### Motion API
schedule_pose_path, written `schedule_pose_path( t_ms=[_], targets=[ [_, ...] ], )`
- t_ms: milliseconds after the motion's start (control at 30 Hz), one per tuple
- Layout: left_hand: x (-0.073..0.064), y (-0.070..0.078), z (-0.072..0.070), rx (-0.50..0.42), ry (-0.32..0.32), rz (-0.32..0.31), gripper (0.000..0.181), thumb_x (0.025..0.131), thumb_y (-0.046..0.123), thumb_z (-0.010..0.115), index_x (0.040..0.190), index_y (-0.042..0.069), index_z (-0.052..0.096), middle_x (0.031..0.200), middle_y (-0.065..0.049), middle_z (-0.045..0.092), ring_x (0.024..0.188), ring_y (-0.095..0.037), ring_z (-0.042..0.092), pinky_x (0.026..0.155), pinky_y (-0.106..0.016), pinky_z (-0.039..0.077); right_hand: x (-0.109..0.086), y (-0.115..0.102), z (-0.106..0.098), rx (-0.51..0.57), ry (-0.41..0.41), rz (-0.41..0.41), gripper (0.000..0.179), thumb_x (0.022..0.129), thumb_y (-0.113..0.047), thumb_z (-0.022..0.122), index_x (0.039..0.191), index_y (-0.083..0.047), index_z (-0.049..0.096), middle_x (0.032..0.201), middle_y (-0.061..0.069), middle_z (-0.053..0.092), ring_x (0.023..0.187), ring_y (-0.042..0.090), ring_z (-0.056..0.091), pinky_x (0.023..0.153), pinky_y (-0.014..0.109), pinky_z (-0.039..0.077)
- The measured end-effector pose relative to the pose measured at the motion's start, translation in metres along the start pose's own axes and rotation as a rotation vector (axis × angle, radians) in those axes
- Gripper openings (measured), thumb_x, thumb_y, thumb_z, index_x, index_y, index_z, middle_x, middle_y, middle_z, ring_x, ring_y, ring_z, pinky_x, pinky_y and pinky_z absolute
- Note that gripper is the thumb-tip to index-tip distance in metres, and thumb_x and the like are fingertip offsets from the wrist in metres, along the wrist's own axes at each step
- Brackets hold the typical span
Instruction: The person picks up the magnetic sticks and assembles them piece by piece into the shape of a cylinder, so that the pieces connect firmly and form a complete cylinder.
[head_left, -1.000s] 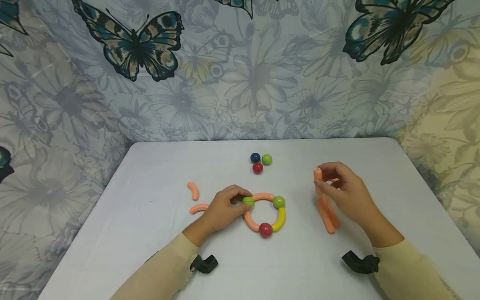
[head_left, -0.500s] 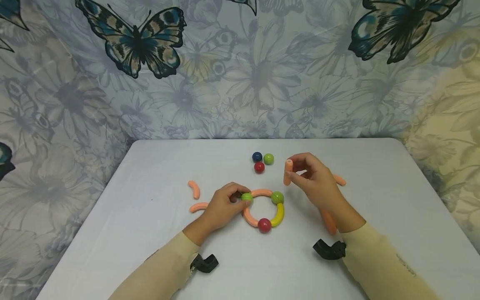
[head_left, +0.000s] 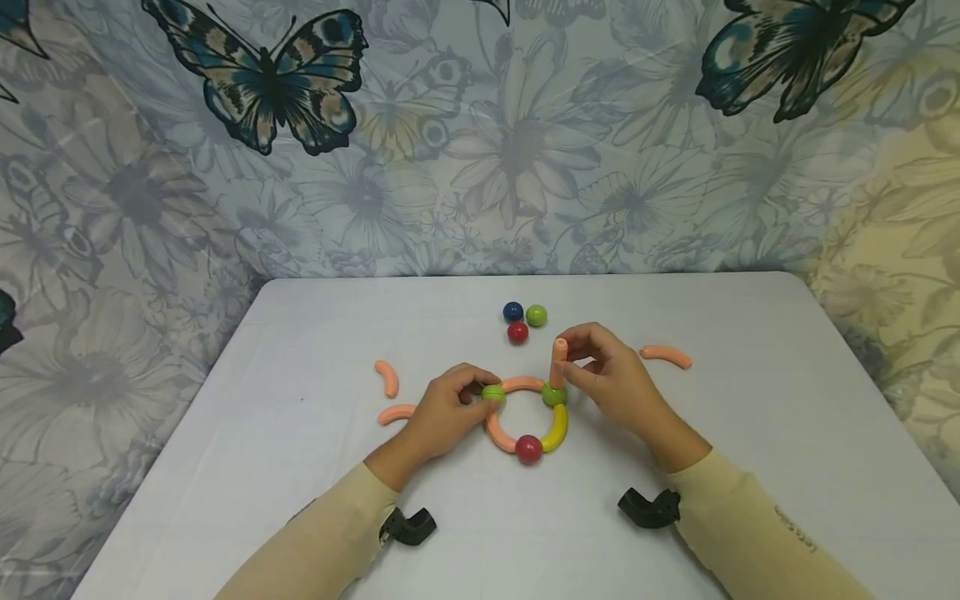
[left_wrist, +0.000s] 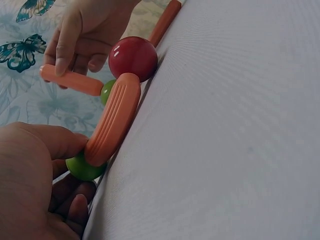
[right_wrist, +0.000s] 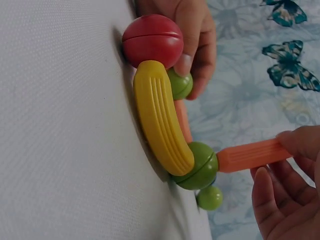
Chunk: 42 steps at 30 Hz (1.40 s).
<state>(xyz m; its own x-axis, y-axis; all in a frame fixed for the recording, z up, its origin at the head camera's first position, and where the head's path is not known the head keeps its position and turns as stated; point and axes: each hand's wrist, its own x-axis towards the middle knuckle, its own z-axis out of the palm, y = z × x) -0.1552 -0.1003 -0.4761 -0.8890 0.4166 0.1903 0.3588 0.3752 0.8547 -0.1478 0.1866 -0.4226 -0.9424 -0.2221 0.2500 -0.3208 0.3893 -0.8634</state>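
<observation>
A ring of magnetic toy pieces lies on the table: two green balls, a red ball (head_left: 528, 450), a yellow curved rod (head_left: 556, 430) and two orange curved rods. My left hand (head_left: 455, 406) pinches the left green ball (left_wrist: 85, 167) between thumb and fingers. My right hand (head_left: 613, 375) holds an orange straight rod (head_left: 558, 364) upright by its upper part. In the right wrist view the rod's lower end meets the right green ball (right_wrist: 197, 165), where the yellow rod also joins. The orange curved rod at the ring's far side (head_left: 523, 383) spans between the green balls.
Beyond the ring sit a loose blue ball (head_left: 513, 312), green ball (head_left: 536, 315) and red ball (head_left: 517, 333). Two orange curved rods (head_left: 387, 379) lie to the left, one partly behind my left hand. Another orange curved rod (head_left: 666, 357) lies right of my right hand.
My right hand has carried the orange straight rod leftward from the right side of the table and lowered it onto the ring's right green ball. My left hand has kept its hold.
</observation>
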Motion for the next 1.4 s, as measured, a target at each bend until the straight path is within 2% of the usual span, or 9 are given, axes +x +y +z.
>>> schedule_pose_path(
  t_ms=[533,1200,1400],
  targets=[
    [0.0,0.001,0.0,-0.001,0.007,-0.007,0.025,0.1,0.011,0.082,0.124,0.011,0.078,0.115,0.006,0.071,0.106,-0.015,0.066,0.088,-0.036,0.051,-0.004,-0.003,-0.001,-0.026,-0.016,-0.006,0.028,0.102,-0.003,0.078,0.127,-0.005,0.066,0.113,0.004,0.073,0.107,0.023,0.068,0.084,0.031,0.054],
    [0.0,-0.001,0.002,0.004,0.005,-0.012,0.025,0.1,0.013,0.082,0.124,0.013,0.078,0.114,0.006,0.071,0.105,-0.015,0.065,0.086,-0.036,0.051,-0.006,-0.005,-0.012,-0.003,-0.001,-0.03,0.032,0.106,-0.003,0.071,0.137,-0.001,0.063,0.122,0.011,0.068,0.11,0.026,0.065,0.086,0.031,0.053],
    [0.0,0.001,0.001,0.008,0.008,-0.004,0.025,0.1,0.012,0.082,0.124,0.013,0.078,0.113,0.006,0.071,0.103,-0.016,0.065,0.085,-0.036,0.051,-0.008,-0.011,-0.019,0.022,-0.008,-0.024,0.033,0.108,-0.009,0.071,0.138,-0.002,0.062,0.124,0.01,0.067,0.111,0.026,0.064,0.087,0.03,0.055]
  ],
)
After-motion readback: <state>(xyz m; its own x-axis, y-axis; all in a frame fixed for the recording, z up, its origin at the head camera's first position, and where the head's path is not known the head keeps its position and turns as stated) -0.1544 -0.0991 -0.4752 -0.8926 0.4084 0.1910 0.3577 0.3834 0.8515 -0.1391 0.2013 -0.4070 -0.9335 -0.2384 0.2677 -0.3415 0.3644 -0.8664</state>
